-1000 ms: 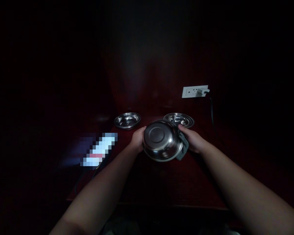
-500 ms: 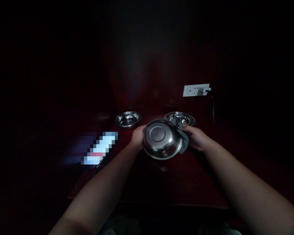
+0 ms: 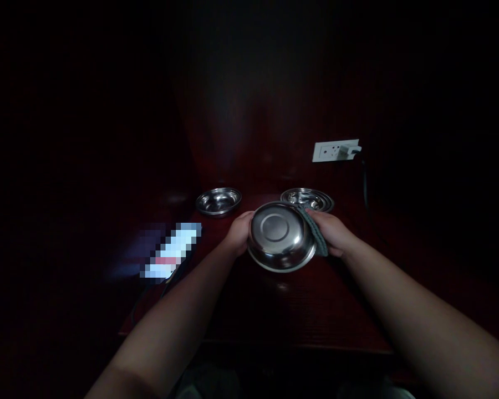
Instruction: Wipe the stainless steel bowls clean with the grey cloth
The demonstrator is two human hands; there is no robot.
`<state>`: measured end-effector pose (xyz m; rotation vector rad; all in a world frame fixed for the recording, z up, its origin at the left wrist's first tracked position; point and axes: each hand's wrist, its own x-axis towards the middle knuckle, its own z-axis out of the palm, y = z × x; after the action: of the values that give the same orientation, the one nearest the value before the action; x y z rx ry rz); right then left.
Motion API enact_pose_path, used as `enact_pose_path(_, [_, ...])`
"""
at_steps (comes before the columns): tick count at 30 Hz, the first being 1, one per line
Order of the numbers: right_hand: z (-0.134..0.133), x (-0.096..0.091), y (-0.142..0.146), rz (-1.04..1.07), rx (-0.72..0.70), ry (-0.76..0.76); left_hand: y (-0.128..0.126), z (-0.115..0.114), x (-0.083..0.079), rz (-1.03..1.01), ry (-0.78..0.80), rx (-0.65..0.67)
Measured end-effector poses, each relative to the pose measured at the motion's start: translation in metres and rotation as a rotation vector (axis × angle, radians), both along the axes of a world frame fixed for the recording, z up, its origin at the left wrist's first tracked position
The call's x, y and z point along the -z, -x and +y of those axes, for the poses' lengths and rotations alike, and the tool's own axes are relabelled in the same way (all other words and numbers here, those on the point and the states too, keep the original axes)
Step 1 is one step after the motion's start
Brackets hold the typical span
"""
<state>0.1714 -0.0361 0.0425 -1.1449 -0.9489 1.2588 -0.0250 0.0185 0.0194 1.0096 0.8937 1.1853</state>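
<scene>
A shiny metal bowl (image 3: 280, 238) is held up over the table, tilted so that its round base faces me. My left hand (image 3: 239, 233) grips the left side of its rim, with most fingers hidden behind the bowl. At the right side, my right hand (image 3: 330, 230) is closed on a grey-green cloth (image 3: 318, 235), which lies against the bowl's rim. Behind the bowl, to the right, sits a group of nested metal dishes (image 3: 324, 200), partly covered by the held bowl. Farther left stands another metal bowl (image 3: 219, 202), right side up.
A lit phone-like screen (image 3: 172, 252), blurred out, is at the left with a cable by it. On the back wall a white socket plate (image 3: 326, 152) holds a plug with a hanging cord (image 3: 365, 185). The dark red table (image 3: 291, 321) ends at a front edge near me.
The bowl and both hands have shifted slightly right in view. The cloth, bunched over the rim before, now lies flatter along the bowl's right side.
</scene>
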Motion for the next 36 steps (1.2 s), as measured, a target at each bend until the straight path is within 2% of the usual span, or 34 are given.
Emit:
enact_pose_path(5, [0.004,0.006,0.004,0.004,0.019,-0.011,-0.004,-0.009,-0.007,0.031,0.049,0.070])
enact_pose_path(9, [0.007,0.008,0.004,-0.065,0.130,-0.051,-0.007,-0.012,-0.008,-0.079,0.103,0.053])
enact_pose_path(13, [0.010,0.007,-0.001,-0.062,0.208,-0.078,-0.003,-0.009,-0.007,-0.225,0.140,0.133])
enact_pose_path(19, [0.014,0.009,-0.005,-0.089,0.348,-0.121,-0.008,-0.015,-0.004,-0.191,0.216,0.242])
enact_pose_path(22, [0.013,0.010,-0.002,-0.096,0.309,-0.129,-0.014,-0.016,0.000,-0.196,0.201,0.186])
enact_pose_path(27, [0.009,0.010,0.002,-0.086,0.233,-0.134,-0.012,-0.007,0.008,-0.047,0.138,0.057])
enact_pose_path(33, [0.008,0.010,0.003,-0.070,0.185,-0.106,-0.005,0.001,0.008,0.133,0.131,0.026])
enact_pose_path(36, [0.008,0.009,0.003,-0.043,0.165,-0.082,-0.003,0.002,0.005,0.150,0.090,0.028])
